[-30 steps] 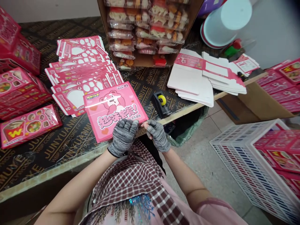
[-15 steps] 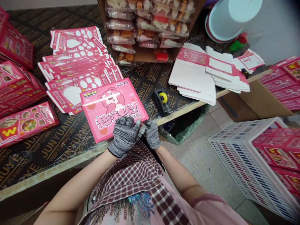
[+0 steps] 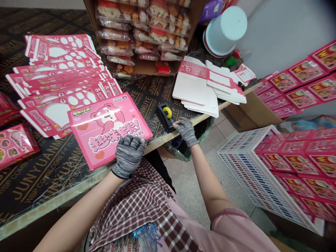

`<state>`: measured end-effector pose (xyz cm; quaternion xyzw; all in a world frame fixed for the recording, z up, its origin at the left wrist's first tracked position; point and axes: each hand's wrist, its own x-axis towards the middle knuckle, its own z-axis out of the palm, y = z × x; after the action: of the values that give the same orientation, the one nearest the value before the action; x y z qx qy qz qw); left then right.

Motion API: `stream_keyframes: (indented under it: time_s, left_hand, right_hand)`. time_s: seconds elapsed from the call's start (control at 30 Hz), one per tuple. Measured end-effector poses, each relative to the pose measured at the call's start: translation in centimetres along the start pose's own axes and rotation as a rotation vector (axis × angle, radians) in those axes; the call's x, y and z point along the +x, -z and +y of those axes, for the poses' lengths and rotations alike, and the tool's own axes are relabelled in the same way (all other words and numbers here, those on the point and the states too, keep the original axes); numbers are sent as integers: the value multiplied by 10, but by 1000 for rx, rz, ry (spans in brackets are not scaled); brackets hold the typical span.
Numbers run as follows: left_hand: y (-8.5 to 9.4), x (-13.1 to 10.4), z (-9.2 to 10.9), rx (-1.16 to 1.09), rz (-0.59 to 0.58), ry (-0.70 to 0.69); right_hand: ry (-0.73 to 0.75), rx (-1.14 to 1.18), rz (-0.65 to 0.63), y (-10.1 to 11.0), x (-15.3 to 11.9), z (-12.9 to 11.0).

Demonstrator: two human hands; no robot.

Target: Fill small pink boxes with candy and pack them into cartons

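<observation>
A pink cardboard box (image 3: 105, 126) with a printed bear lies near the table's front edge. My left hand (image 3: 128, 154), in a grey glove, is on its near edge with the fingers curled over it. Further right, my right hand (image 3: 186, 131), gloved too, is closed at the front end of a black tape dispenser (image 3: 163, 120). Thumb and forefinger are pinched together there; anything between them is too small to make out. A yellow-cored roll (image 3: 167, 112) sits in the dispenser.
Overlapping pink printed cartons (image 3: 63, 82) lie behind the box. An open carton of bagged pieces (image 3: 143, 52) stands at the back. White-backed cardboard sheets (image 3: 193, 91) lie right. A lined bin (image 3: 189, 154) is below the table edge, and a white basket (image 3: 241, 168) holds pink boxes.
My right hand has left the box's near edge beside my left hand and moved right to the tape dispenser. My left hand stays on the box. The whole view has shifted rightward.
</observation>
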<state>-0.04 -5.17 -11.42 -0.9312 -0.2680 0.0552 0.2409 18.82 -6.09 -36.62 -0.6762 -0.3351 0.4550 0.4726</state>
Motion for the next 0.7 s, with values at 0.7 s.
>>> stream_keyframes:
  time_s: [0.7]
  left_hand:
    - [-2,1,7,-11,-56,54]
  right_hand:
    - [-247,351,307,-25,-53,18]
